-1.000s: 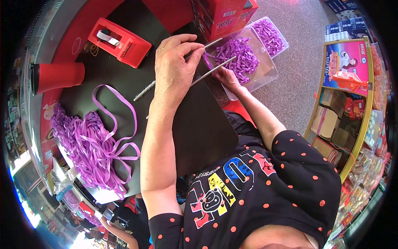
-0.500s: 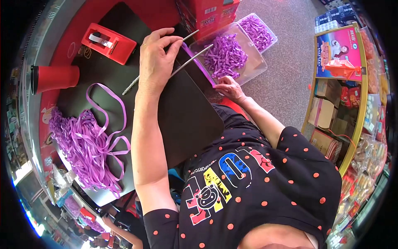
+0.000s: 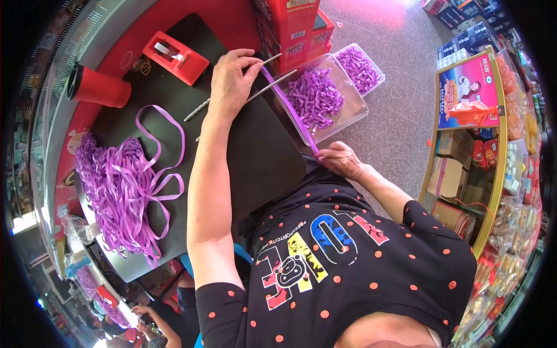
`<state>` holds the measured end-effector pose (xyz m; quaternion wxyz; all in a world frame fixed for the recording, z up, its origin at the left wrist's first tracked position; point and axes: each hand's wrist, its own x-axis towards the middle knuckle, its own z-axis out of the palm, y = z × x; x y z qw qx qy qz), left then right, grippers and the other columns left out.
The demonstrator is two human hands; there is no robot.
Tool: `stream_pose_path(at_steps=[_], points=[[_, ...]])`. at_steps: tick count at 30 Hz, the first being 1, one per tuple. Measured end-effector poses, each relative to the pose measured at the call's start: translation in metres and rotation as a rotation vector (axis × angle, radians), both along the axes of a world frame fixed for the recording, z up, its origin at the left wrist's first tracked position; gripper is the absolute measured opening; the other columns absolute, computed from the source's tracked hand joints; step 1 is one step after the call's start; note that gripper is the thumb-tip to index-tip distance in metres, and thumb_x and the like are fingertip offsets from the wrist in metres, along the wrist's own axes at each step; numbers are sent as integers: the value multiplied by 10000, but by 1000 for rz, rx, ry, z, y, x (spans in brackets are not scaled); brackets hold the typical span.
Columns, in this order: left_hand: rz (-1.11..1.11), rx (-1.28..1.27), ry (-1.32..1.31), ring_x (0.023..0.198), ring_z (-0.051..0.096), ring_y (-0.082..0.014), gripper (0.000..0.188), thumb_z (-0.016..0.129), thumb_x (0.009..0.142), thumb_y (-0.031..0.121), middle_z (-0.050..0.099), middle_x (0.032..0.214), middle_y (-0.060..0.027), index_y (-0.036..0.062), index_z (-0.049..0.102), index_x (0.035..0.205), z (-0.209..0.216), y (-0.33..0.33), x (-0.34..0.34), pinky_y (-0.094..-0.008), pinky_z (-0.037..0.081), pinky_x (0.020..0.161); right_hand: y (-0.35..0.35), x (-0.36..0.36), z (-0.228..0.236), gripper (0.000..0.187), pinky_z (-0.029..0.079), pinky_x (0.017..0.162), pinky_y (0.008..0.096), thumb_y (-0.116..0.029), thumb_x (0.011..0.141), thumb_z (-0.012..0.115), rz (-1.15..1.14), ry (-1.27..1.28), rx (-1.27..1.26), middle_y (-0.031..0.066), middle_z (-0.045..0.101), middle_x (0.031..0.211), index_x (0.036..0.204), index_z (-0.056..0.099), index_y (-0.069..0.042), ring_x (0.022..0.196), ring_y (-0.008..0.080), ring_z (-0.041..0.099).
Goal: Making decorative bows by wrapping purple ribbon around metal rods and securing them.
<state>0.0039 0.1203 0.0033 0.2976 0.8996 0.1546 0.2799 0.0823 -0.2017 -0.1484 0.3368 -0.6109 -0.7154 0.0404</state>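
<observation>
A flat purple ribbon (image 3: 290,110) runs taut between my two hands at the edge of the dark table. My left hand (image 3: 232,84) pinches its far end, thumb against fingers. The near end is gripped by my right hand (image 3: 341,159), close to my lap. Two thin metal rods (image 3: 272,85) lie slantwise across the table, passing by or under my left hand and sticking out past the edge; whether that hand also holds them is hidden. Beyond the ribbon, a clear plastic tub (image 3: 353,120) holds a heap of short purple ribbon pieces (image 3: 316,95).
A tangled pile of long purple ribbon (image 3: 116,191) covers the table's left, with a loop trailing right. Behind stand a red tape dispenser (image 3: 176,58) and a red cup (image 3: 104,87). Red boxes (image 3: 293,35) and a second tub of pieces (image 3: 357,68) are beyond the table.
My right hand has pulled nearer to my body, and the stretch of ribbon between my hands is longer. My left hand still pinches the far end. The whole view has shifted slightly.
</observation>
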Motion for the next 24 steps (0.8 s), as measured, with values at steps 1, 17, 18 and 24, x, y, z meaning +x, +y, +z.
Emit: stream_pose_path(at_steps=[1,17,18,24], points=[[-4,4,-7,1039,568,-275,151,652,817,173,637,1102,-75,60,721,889,0,-1,1,-370,449,895,-1,0,1,155,478,758,339,-116,763,652,30,73,-46,24,639,1055,916,647,-98,850,222,568],[-7,42,82,1107,531,-295,167,611,840,178,604,1178,-90,67,717,905,-4,5,5,-389,415,947,-45,-46,109,269,421,650,296,14,766,640,-269,196,-27,43,687,804,1028,661,-45,633,181,585],[-11,40,88,1110,529,-294,166,606,841,177,603,1181,-88,71,718,904,-3,5,5,-389,412,951,-47,-47,124,269,421,650,296,14,766,640,-268,191,-28,43,687,804,1028,661,-45,633,181,585],[-1,63,79,1107,528,-290,170,604,840,182,604,1176,-86,72,719,899,-5,6,3,-386,403,956,-34,-41,212,300,402,624,283,74,664,619,-146,171,204,58,685,794,936,675,-40,603,182,516]])
